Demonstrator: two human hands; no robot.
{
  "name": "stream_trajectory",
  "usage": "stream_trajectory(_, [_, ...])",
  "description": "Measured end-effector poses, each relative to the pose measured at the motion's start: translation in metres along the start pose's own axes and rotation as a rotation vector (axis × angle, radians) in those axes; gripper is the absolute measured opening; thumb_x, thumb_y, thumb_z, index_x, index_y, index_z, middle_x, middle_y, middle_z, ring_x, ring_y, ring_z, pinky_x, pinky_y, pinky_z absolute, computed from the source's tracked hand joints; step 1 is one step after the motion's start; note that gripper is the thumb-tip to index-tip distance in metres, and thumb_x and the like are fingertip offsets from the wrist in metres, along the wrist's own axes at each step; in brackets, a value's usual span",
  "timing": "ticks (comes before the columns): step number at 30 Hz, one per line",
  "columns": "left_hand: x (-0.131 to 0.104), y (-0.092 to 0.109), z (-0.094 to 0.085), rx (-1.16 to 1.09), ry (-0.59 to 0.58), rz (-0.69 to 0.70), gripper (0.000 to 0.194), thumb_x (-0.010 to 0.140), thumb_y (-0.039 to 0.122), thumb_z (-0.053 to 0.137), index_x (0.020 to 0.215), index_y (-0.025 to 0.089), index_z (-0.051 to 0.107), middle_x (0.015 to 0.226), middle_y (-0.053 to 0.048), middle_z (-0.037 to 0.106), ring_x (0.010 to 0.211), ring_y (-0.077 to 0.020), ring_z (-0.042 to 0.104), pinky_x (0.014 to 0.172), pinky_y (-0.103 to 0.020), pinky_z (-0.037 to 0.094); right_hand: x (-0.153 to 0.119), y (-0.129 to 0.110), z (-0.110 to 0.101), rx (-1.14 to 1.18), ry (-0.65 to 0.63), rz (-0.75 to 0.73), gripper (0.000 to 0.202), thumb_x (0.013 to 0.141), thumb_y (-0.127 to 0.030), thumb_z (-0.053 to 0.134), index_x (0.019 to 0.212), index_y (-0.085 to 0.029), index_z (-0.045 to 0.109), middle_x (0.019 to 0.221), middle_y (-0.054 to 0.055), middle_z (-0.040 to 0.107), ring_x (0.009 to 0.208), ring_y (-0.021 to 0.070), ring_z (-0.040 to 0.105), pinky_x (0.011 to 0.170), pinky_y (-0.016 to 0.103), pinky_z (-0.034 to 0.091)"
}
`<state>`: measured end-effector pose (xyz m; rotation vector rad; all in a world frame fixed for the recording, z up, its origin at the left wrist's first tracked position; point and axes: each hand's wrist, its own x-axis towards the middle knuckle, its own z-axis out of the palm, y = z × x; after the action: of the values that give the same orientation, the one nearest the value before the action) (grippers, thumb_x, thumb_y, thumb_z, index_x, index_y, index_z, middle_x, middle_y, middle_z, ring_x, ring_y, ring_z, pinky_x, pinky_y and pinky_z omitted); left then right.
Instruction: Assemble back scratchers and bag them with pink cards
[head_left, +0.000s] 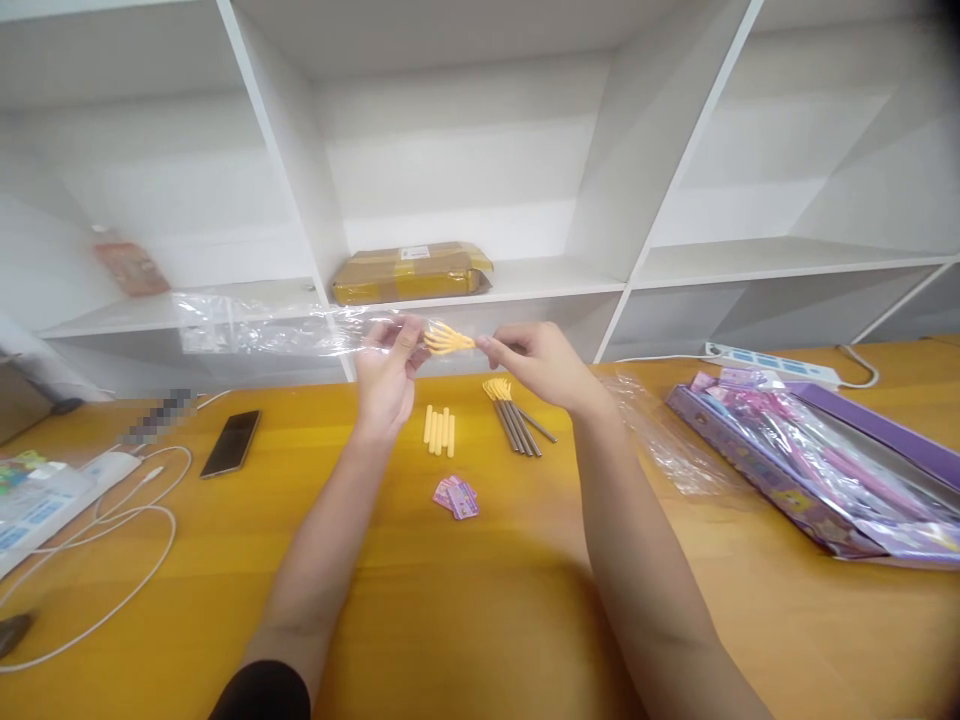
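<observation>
Above the table's back edge, my left hand (390, 370) grips the open end of a long clear plastic sleeve (277, 328), which stretches out to the left. My right hand (536, 365) is closed on a back scratcher (450, 340). Its yellow claw-shaped head points left, at the left hand's fingertips; its rod is hidden. Below the hands lie several short yellow sticks (439, 430), side by side. To their right are several more back scratchers (517, 420) with yellow heads and dark metal rods. Small pink-purple cards (456, 497) overlap nearer to me.
On the right stands a purple box (795, 490) of pink wrapped items, with clear plastic wrappers (667, 440) beside it. A phone (232, 443), white cables and a power strip (67, 500) lie left. Behind, white shelves hold a cardboard box (411, 272). Another power strip (772, 365) lies at back right.
</observation>
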<state>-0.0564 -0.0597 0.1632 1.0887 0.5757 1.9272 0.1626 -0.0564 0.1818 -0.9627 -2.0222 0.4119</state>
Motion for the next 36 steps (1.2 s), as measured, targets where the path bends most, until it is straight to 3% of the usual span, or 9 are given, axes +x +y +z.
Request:
stream_trajectory(5, [-0.003,0.001,0.002,0.02,-0.054,0.011,0.04,0.072,0.043,0.102,0.087,0.02,0.072,0.095,-0.002,0.075,0.089,-0.0139,0.074,0.076,-0.025,0.061,0.001,0.001,0.002,-0.03,0.016,-0.007,0.067,0.103,-0.078,0.053,0.07,-0.021,0.062,0.069,0.002,0.056,0.066,0.0167,0.044,0.066,0.034,0.033])
stream_trajectory(10, [-0.002,0.0,0.001,0.03,-0.066,0.011,0.039,0.074,0.043,0.1,0.092,0.021,0.074,0.097,-0.003,0.076,0.09,-0.0149,0.075,0.076,-0.025,0.061,0.002,0.0,0.006,0.013,0.141,-0.056,0.045,0.1,-0.067,0.068,0.094,-0.022,0.07,0.102,0.008,0.071,0.081,0.0205,0.056,0.077,0.036,0.045])
stream_trajectory(16, [-0.009,-0.012,0.008,-0.005,-0.026,0.002,0.043,0.069,0.04,0.103,0.092,0.019,0.074,0.095,-0.003,0.076,0.088,-0.0155,0.076,0.08,-0.028,0.063,0.002,0.001,0.014,-0.027,0.245,-0.035,0.037,0.098,-0.054,0.078,0.114,-0.023,0.069,0.123,0.01,0.067,0.077,0.017,0.055,0.081,0.038,0.051])
stream_trajectory(22, [-0.022,-0.024,0.021,-0.073,-0.009,-0.065,0.039,0.072,0.039,0.101,0.091,0.017,0.075,0.089,-0.002,0.077,0.085,-0.0146,0.075,0.087,-0.031,0.064,0.0,-0.01,0.028,-0.064,0.239,-0.074,0.035,0.103,-0.046,0.072,0.128,-0.022,0.066,0.13,0.012,0.065,0.082,0.0178,0.06,0.08,0.036,0.051])
stream_trajectory(25, [-0.014,-0.019,0.014,-0.102,0.027,-0.029,0.037,0.071,0.036,0.102,0.089,0.017,0.075,0.088,-0.001,0.076,0.084,-0.0134,0.075,0.083,-0.027,0.063,-0.003,-0.012,0.016,-0.076,0.175,-0.029,0.037,0.102,-0.049,0.072,0.127,-0.022,0.069,0.121,0.01,0.071,0.078,0.0175,0.059,0.076,0.034,0.048])
stream_trajectory(27, [-0.004,-0.011,0.004,-0.107,0.046,0.012,0.036,0.073,0.036,0.102,0.089,0.018,0.075,0.089,-0.002,0.076,0.085,-0.0129,0.075,0.079,-0.025,0.061,-0.007,-0.009,0.0,-0.101,0.103,0.036,0.035,0.103,-0.054,0.069,0.113,-0.021,0.074,0.101,0.007,0.073,0.073,0.0178,0.057,0.071,0.033,0.044])
stream_trajectory(30, [0.01,0.0,-0.011,-0.097,0.055,0.058,0.034,0.077,0.038,0.099,0.089,0.018,0.074,0.089,-0.002,0.076,0.084,-0.0128,0.074,0.076,-0.024,0.06,-0.012,-0.001,-0.024,-0.137,0.021,0.106,0.043,0.107,-0.058,0.06,0.092,-0.021,0.076,0.075,0.003,0.066,0.065,0.0173,0.051,0.065,0.033,0.037])
stream_trajectory(36, [0.015,0.007,-0.015,-0.129,0.042,0.076,0.029,0.078,0.033,0.099,0.089,0.019,0.076,0.088,-0.001,0.076,0.083,-0.0119,0.073,0.073,-0.023,0.058,-0.016,-0.001,-0.033,-0.085,0.074,0.105,0.048,0.104,-0.064,0.062,0.089,-0.02,0.077,0.064,0.001,0.06,0.061,0.0167,0.049,0.062,0.032,0.035])
